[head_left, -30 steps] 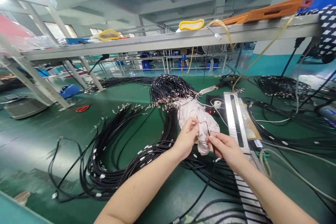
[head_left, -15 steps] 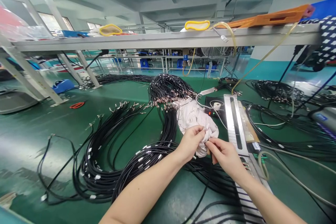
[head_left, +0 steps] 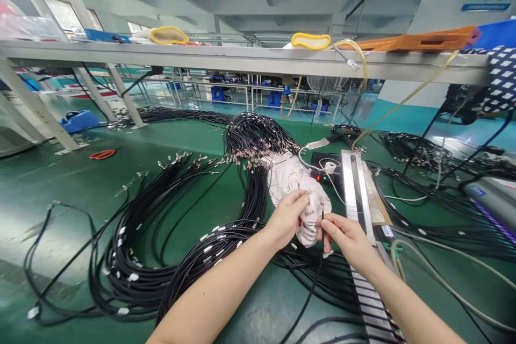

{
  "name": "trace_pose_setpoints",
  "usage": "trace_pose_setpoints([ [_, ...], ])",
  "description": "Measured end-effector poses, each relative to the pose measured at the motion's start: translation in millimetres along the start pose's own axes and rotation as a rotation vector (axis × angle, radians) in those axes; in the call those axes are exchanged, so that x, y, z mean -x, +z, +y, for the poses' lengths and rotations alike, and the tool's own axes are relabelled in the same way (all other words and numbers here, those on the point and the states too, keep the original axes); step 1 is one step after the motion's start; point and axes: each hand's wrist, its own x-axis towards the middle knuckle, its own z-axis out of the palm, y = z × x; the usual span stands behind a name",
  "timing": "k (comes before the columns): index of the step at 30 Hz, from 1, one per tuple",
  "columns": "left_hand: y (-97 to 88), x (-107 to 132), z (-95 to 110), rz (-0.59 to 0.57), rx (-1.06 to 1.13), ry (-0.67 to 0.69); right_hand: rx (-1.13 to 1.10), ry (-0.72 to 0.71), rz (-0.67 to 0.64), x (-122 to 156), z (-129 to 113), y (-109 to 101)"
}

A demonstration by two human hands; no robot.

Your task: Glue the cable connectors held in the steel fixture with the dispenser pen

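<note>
My right hand (head_left: 346,236) pinches the end of a thin black cable (head_left: 321,226), its tip pointing up between thumb and fingers. My left hand (head_left: 288,217) is closed in a pinch beside it, fingertips against a crumpled white cloth bag (head_left: 296,185) that lies on the green table (head_left: 80,193). What the left fingers hold is too small to make out. The cable runs down from my right hand over a heap of black cables (head_left: 169,258) with small white tags.
A long metal ruler strip (head_left: 355,193) lies right of my hands beside a black device (head_left: 328,166) with a red light. More cable coils (head_left: 258,134) lie behind and at right. Red scissors (head_left: 102,154) lie at left. A metal shelf (head_left: 242,59) spans overhead.
My hands stayed close together at the white bag; the right hand now holds the cable end upright. The view shifted slightly right and down.
</note>
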Motion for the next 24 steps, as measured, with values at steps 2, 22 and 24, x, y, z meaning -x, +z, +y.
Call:
trace_pose_setpoints([
  [2, 2.2, 3.9, 4.3, -0.061, -0.024, -0.03, 0.037, -0.011, -0.02, -2.3, 1.7, 2.4],
  [22, -19.9, -16.3, 24.5, 0.054, -0.529, 0.195, -0.278, 0.038, 0.066, 5.6, 1.9, 3.8],
  [24, 4.0, -2.0, 17.8, -0.081, -0.543, 0.195, -0.29, 0.05, 0.065, 6.8, 0.7, 4.2],
])
